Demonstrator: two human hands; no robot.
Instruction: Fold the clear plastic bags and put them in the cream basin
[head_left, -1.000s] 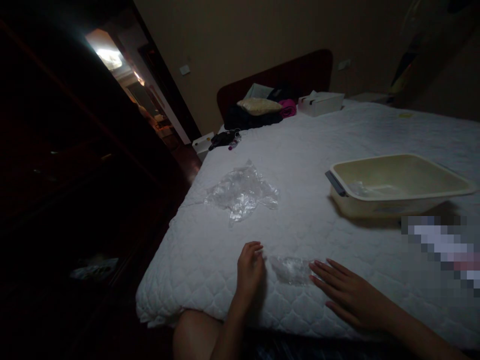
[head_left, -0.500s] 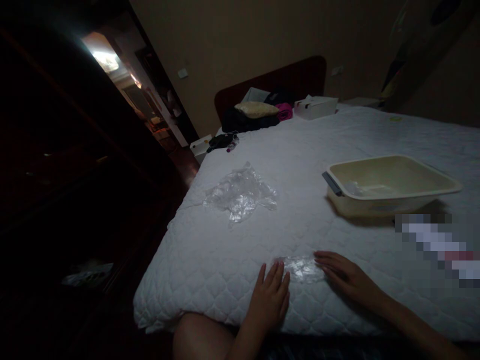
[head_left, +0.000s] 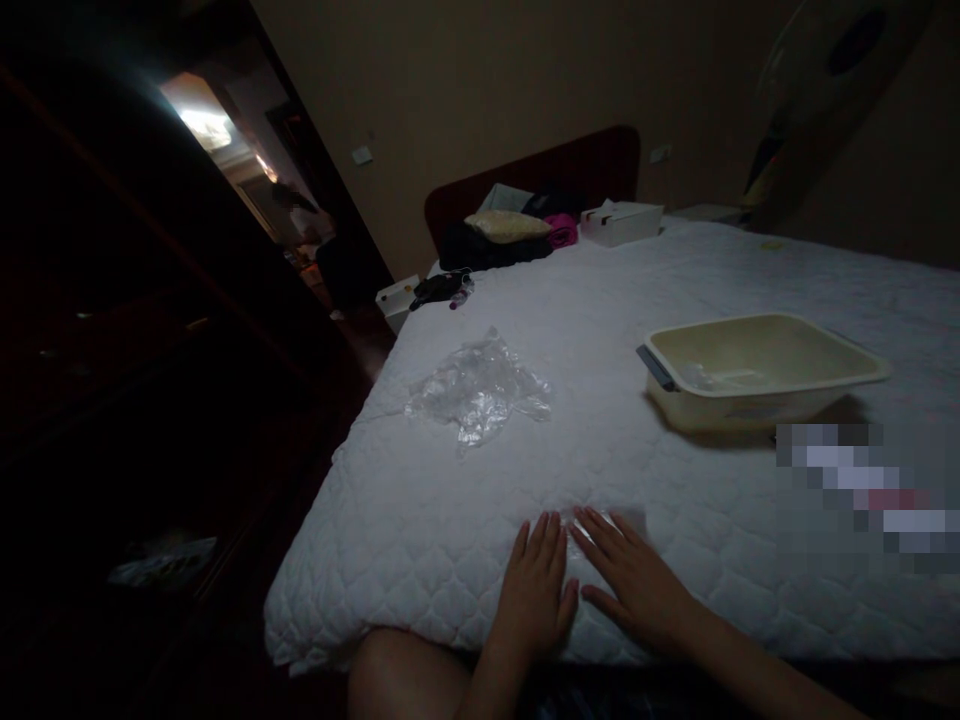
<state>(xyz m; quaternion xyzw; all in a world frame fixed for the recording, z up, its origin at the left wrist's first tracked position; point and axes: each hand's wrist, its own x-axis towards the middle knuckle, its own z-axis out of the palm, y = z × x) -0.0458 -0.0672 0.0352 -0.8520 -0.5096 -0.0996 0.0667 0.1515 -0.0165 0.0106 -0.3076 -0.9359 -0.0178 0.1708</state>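
Note:
A flattened piece of clear plastic, likely a bag (head_left: 632, 521), lies near the front edge of the white quilted bed (head_left: 420, 560). Across its left end rests my left hand (head_left: 536, 585), flat with its fingers stretched out. My right hand (head_left: 637, 580) is spread on top of the plastic, fingertips close to those of the left, and covers much of it. Farther up the bed, beyond both hands, sits a crumpled clear plastic bag (head_left: 480, 390).
A cream plastic basin (head_left: 765, 400) with a grey handle stands at the right, some clear plastic inside. Dark clothes, a pillow (head_left: 506, 226) and a white box (head_left: 621, 224) lie by the headboard (head_left: 540, 165). A person (head_left: 315, 225) is beyond the doorway.
My right hand has slid left from the plastic's right end onto its middle, nearer my left hand. The left hand stays in place. A person has appeared in the doorway.

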